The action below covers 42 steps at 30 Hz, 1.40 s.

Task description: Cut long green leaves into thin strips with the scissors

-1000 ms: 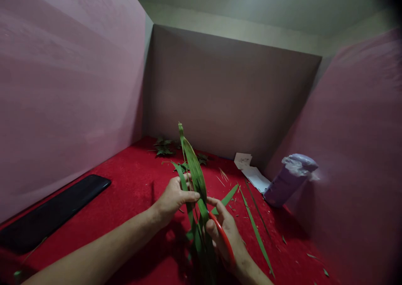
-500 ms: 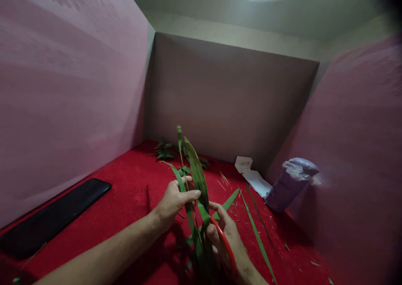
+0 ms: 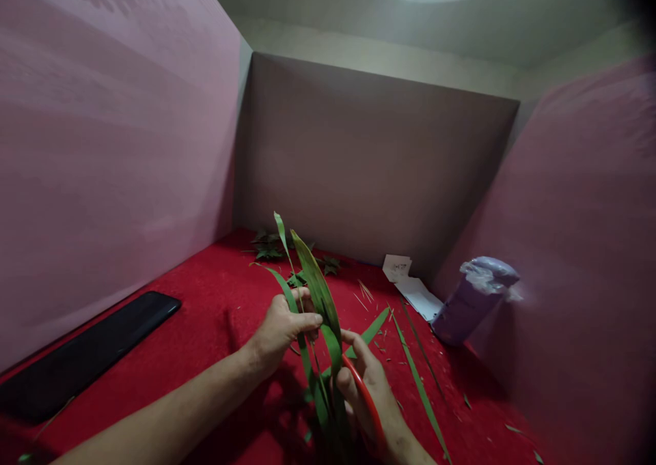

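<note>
Long green leaves (image 3: 318,289) rise from between my hands, the broadest one yellowish toward its pointed tip. My left hand (image 3: 287,323) is closed on them, thumb pressed across the broad leaf and a thin stem beside it. On the right, red-handled scissors (image 3: 365,395) sit in my right hand (image 3: 373,383), whose fingers wrap the handle. That hand is close against the lower part of the leaves. The scissor blades are hidden behind the leaves and fingers.
Red cloth (image 3: 199,342) covers the surface. Cut leaf strips (image 3: 417,379) and thin sticks (image 3: 365,293) lie to the right. Leafy sprigs (image 3: 269,246) are at the back. White papers (image 3: 419,298), a purple plastic-wrapped package (image 3: 469,304) and a black phone-like slab (image 3: 97,349) stand around.
The tops of the leaves and the thin stem have tilted slightly left with my left hand. My right hand and the scissors have hardly moved.
</note>
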Tool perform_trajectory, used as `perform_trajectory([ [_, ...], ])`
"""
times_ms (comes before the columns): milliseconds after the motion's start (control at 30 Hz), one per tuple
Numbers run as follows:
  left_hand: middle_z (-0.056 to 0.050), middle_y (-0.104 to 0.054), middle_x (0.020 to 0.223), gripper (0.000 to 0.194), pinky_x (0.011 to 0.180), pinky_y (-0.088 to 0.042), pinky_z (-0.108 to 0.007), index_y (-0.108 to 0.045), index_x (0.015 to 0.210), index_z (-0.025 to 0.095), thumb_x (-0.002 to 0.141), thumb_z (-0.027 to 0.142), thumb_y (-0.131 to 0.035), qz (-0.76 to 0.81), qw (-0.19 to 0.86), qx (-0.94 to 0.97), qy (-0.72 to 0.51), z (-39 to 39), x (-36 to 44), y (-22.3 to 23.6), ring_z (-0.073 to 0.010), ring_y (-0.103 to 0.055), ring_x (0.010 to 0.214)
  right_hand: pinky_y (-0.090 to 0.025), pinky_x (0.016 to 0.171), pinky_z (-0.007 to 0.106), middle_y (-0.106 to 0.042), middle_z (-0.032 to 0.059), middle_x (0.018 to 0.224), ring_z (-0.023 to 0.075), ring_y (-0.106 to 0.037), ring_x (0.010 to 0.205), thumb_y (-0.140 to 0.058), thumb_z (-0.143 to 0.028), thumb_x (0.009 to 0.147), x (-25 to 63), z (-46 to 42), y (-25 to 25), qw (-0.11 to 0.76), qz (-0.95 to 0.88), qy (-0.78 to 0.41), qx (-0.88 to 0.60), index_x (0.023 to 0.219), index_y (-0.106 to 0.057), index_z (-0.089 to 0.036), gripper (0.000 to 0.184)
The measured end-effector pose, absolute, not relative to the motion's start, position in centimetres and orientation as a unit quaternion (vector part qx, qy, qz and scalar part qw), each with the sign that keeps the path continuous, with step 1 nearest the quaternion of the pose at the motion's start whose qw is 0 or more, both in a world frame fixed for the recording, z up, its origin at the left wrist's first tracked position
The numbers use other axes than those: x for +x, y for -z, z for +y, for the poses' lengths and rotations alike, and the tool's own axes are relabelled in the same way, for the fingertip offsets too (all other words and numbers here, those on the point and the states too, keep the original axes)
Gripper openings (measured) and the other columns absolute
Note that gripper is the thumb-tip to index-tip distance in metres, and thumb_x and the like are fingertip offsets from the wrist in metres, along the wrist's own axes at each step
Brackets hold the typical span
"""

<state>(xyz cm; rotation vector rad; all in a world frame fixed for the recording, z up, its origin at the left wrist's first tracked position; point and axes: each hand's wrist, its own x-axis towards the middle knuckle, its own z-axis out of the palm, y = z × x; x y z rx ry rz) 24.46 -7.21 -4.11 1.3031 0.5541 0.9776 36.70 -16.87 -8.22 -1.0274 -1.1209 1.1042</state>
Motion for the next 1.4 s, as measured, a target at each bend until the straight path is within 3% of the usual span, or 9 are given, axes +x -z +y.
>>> perform_trajectory([
  [433, 0.003, -0.054, 0.06, 0.042, 0.047, -0.04, -0.021, -0.051, 0.092, 0.014, 0.055, 0.014, -0.07, 0.183, 0.714, 0.559, -0.38, -7.5, 24.7, 4.5, -0.0096, -0.051, 0.05, -0.027, 0.038, 0.014, -0.037, -0.0097, 0.053, 0.0036, -0.029, 0.04, -0.064, -0.06, 0.064, 37.3, -16.4, 9.7, 0.592, -0.472, -0.493, -0.429, 0.111, -0.04, -0.02, 0.066],
  [600, -0.002, -0.06, 0.071, 0.038, 0.054, -0.043, -0.023, -0.053, 0.09, 0.013, 0.057, 0.017, -0.071, 0.189, 0.691, 0.564, -0.41, -7.4, 24.7, 4.5, -0.0122, -0.056, 0.06, -0.027, 0.036, 0.014, -0.036, -0.0113, 0.047, 0.0033, -0.029, 0.036, -0.065, -0.061, 0.062, 37.4, -16.3, 9.9, 0.604, -0.475, -0.474, -0.429, 0.11, -0.039, -0.018, 0.069],
  [733, 0.003, -0.054, 0.059, 0.03, 0.05, -0.042, -0.022, -0.055, 0.085, 0.012, 0.06, 0.022, -0.069, 0.236, 0.66, 0.547, -0.457, -7.3, 24.7, 4.3, -0.0085, -0.05, 0.05, -0.029, 0.036, 0.014, -0.04, -0.0097, 0.05, 0.0041, -0.033, 0.038, -0.064, -0.06, 0.064, 37.6, -16.3, 10.1, 0.597, -0.484, -0.481, -0.422, 0.112, -0.037, -0.018, 0.069],
  [900, 0.001, -0.055, 0.056, 0.021, 0.048, -0.041, -0.022, -0.056, 0.078, 0.01, 0.061, 0.02, -0.066, 0.242, 0.647, 0.562, -0.455, -7.2, 24.6, 4.0, -0.0084, -0.048, 0.047, -0.028, 0.036, 0.013, -0.039, -0.0105, 0.051, 0.0029, -0.03, 0.037, -0.066, -0.056, 0.065, 37.5, -16.4, 10.1, 0.592, -0.478, -0.502, -0.411, 0.112, -0.037, -0.019, 0.066],
  [1400, 0.005, -0.051, 0.057, 0.035, 0.047, -0.041, -0.022, -0.053, 0.085, 0.014, 0.055, 0.018, -0.071, 0.215, 0.696, 0.551, -0.408, -7.7, 24.7, 4.6, -0.0078, -0.048, 0.047, -0.026, 0.037, 0.014, -0.036, -0.0095, 0.055, 0.0027, -0.027, 0.041, -0.066, -0.055, 0.067, 37.3, -16.2, 10.2, 0.613, -0.469, -0.504, -0.388, 0.109, -0.04, -0.021, 0.06],
])
